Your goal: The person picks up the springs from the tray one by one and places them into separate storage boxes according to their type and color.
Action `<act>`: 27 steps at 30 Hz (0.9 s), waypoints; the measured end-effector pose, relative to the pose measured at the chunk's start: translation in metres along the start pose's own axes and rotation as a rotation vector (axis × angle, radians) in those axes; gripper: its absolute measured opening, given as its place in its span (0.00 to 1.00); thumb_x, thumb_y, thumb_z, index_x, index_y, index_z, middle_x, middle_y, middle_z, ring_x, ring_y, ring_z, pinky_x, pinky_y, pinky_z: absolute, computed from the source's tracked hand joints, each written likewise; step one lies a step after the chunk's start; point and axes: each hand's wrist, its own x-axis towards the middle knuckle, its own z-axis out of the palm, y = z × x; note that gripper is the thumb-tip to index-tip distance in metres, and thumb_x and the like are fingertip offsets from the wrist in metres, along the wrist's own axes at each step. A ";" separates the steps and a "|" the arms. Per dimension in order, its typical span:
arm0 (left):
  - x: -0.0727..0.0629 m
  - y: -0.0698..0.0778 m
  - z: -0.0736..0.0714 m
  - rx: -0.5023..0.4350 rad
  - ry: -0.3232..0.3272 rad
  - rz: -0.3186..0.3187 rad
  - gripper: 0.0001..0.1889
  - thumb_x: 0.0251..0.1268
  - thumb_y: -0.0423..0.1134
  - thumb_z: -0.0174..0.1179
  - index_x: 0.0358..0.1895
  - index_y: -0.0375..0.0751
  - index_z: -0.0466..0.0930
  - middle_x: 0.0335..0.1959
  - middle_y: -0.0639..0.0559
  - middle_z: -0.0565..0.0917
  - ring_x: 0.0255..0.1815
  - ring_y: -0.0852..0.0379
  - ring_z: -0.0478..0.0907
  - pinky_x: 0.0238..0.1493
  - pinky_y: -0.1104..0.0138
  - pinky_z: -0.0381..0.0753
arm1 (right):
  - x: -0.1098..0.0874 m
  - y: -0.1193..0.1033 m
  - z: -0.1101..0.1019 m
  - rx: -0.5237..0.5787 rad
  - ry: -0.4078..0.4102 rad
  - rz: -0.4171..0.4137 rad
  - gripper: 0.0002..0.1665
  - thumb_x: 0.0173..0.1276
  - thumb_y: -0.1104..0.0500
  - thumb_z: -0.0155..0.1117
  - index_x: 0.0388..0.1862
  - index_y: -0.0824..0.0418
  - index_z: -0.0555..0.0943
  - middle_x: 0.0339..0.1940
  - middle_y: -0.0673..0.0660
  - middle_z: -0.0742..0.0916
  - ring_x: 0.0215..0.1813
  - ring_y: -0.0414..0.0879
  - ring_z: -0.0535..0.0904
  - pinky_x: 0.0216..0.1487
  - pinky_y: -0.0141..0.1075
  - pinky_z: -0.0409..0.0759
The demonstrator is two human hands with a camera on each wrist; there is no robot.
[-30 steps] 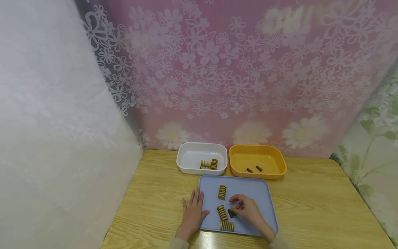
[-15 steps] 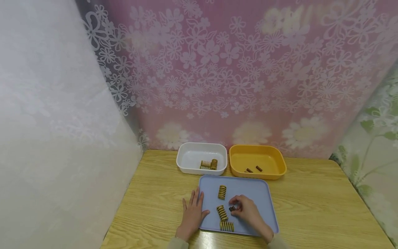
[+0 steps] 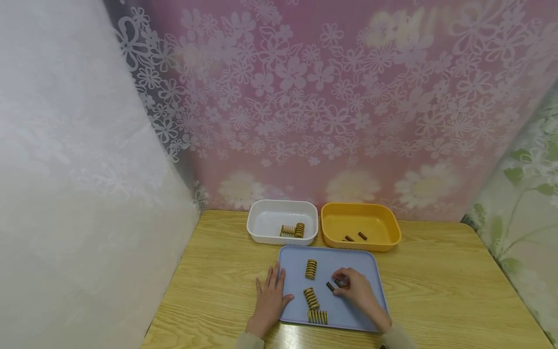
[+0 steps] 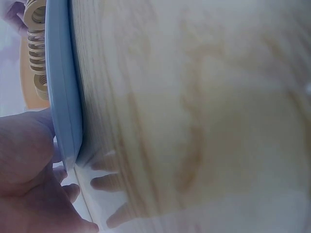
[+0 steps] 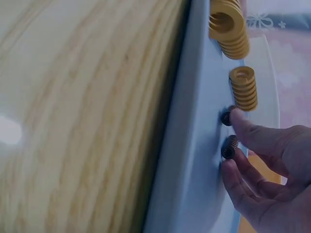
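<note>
On a light blue tray (image 3: 353, 261), my right hand (image 3: 359, 291) has its thumb and fingers spread around one small dark spring (image 3: 338, 282). A second small dark spring (image 3: 330, 287) lies just beyond the thumb tip. In the right wrist view, the thumb touches one dark spring (image 5: 227, 116) and a finger touches the other dark spring (image 5: 230, 147); neither looks pinched. Larger yellow springs lie left of them: one upper spring (image 3: 311, 269), one middle spring (image 3: 311, 298) and one lower spring (image 3: 317, 317). My left hand (image 3: 269, 303) rests flat with spread fingers at the tray's left edge.
Behind the tray stand a white bin (image 3: 257, 228) with yellow springs in it and a yellow bin (image 3: 392, 237) with small dark springs. All rest on a wooden table (image 3: 444, 281), against a flowered pink curtain (image 3: 305, 121).
My right hand has shifted right and slightly away, and the two small dark springs have moved with it. They lie farther apart than before. The left hand has stayed in place.
</note>
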 end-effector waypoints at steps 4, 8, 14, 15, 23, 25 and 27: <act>0.000 -0.001 0.000 0.003 0.000 -0.006 0.39 0.63 0.51 0.66 0.72 0.32 0.68 0.78 0.36 0.61 0.77 0.35 0.60 0.65 0.26 0.58 | 0.001 0.003 -0.005 -0.007 -0.007 -0.001 0.20 0.45 0.71 0.82 0.36 0.57 0.87 0.33 0.50 0.86 0.29 0.39 0.77 0.32 0.33 0.77; 0.000 -0.002 0.001 0.006 0.015 0.004 0.39 0.63 0.51 0.66 0.72 0.31 0.69 0.78 0.36 0.61 0.77 0.34 0.61 0.64 0.26 0.59 | 0.003 0.006 -0.007 -0.010 0.006 -0.009 0.18 0.49 0.74 0.78 0.36 0.57 0.87 0.32 0.50 0.87 0.29 0.40 0.78 0.32 0.33 0.78; 0.001 -0.004 0.004 0.008 0.040 0.020 0.38 0.63 0.51 0.66 0.71 0.31 0.69 0.78 0.35 0.62 0.76 0.33 0.61 0.63 0.26 0.60 | 0.010 0.008 -0.004 -0.051 0.028 -0.045 0.16 0.49 0.74 0.77 0.32 0.58 0.87 0.27 0.49 0.86 0.28 0.39 0.77 0.31 0.32 0.76; 0.002 -0.004 0.005 0.013 0.035 0.017 0.38 0.63 0.51 0.66 0.72 0.32 0.69 0.78 0.36 0.62 0.76 0.34 0.61 0.63 0.26 0.60 | 0.011 0.008 -0.004 -0.055 0.032 -0.050 0.15 0.49 0.74 0.77 0.32 0.58 0.87 0.27 0.48 0.86 0.28 0.39 0.76 0.31 0.32 0.76; 0.001 -0.002 0.003 -0.008 0.009 0.000 0.38 0.63 0.50 0.66 0.72 0.31 0.69 0.78 0.36 0.61 0.77 0.34 0.60 0.64 0.26 0.58 | 0.015 0.002 -0.009 -0.005 0.120 -0.080 0.13 0.52 0.73 0.76 0.33 0.58 0.87 0.28 0.50 0.86 0.28 0.39 0.78 0.31 0.32 0.77; 0.001 -0.001 0.002 -0.022 0.012 -0.002 0.38 0.63 0.49 0.67 0.72 0.30 0.69 0.78 0.35 0.61 0.77 0.34 0.60 0.64 0.25 0.57 | 0.016 0.000 -0.011 0.021 0.141 -0.095 0.13 0.52 0.73 0.76 0.34 0.59 0.88 0.28 0.50 0.86 0.29 0.40 0.80 0.31 0.32 0.79; 0.000 0.000 0.001 -0.030 0.011 -0.005 0.38 0.63 0.48 0.67 0.72 0.30 0.69 0.78 0.35 0.62 0.77 0.34 0.60 0.64 0.25 0.57 | 0.017 -0.002 -0.013 0.040 0.161 -0.110 0.13 0.52 0.73 0.76 0.35 0.60 0.88 0.29 0.51 0.86 0.29 0.42 0.81 0.31 0.32 0.81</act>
